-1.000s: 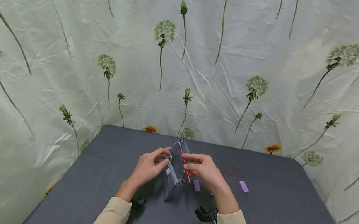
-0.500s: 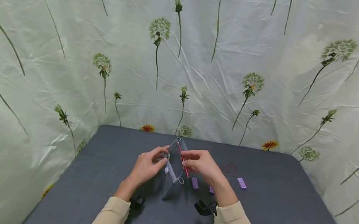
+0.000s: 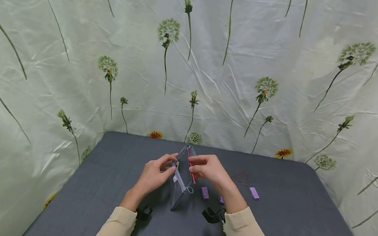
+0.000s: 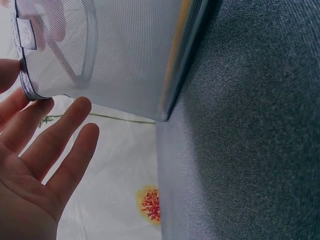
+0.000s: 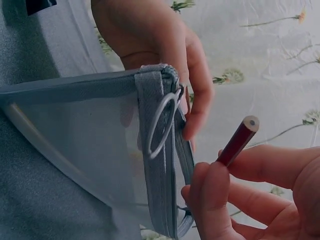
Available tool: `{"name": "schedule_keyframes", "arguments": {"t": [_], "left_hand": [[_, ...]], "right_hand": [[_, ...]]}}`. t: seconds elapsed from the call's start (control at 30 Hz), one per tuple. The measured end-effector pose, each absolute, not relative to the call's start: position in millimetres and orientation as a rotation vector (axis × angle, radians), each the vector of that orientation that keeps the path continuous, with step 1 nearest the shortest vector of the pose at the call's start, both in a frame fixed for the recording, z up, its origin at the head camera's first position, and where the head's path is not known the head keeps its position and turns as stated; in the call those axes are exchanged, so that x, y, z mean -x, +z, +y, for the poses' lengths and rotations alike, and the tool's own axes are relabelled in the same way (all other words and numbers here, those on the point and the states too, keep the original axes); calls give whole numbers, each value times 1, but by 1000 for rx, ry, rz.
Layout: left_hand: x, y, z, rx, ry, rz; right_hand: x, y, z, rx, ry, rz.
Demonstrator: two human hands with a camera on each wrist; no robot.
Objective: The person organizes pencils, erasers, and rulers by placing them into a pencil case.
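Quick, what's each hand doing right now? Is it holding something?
Left hand: holding, its thumb and finger pinching the edge of the mesh pouch.
Right hand: holding, its fingers pinching the red pencil.

A right grip (image 5: 260, 197) pinches a dark red pencil (image 5: 237, 141), flat end showing, just beside a zippered mesh pouch (image 5: 90, 135). A left grip (image 5: 165, 40) holds the pouch, behind which passes an edge of the grey surface (image 5: 40, 205).

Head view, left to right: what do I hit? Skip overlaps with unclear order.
Left hand, pouch, first purple block, second purple block (partly hidden), brownish triangle, third purple block.
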State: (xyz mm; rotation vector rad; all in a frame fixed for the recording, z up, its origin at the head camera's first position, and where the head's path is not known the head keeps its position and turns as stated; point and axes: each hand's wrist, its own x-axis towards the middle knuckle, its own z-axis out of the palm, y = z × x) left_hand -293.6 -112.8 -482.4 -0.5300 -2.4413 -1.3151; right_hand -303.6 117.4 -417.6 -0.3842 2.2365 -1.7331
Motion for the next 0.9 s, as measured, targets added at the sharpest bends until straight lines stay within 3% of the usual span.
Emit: {"name": "schedule_keyframes", "arguments": {"t": [0.9], "left_hand": [[294, -481, -122, 590, -1344, -2443]], "right_hand": [[308, -424, 88, 435, -1558, 2457]]}}
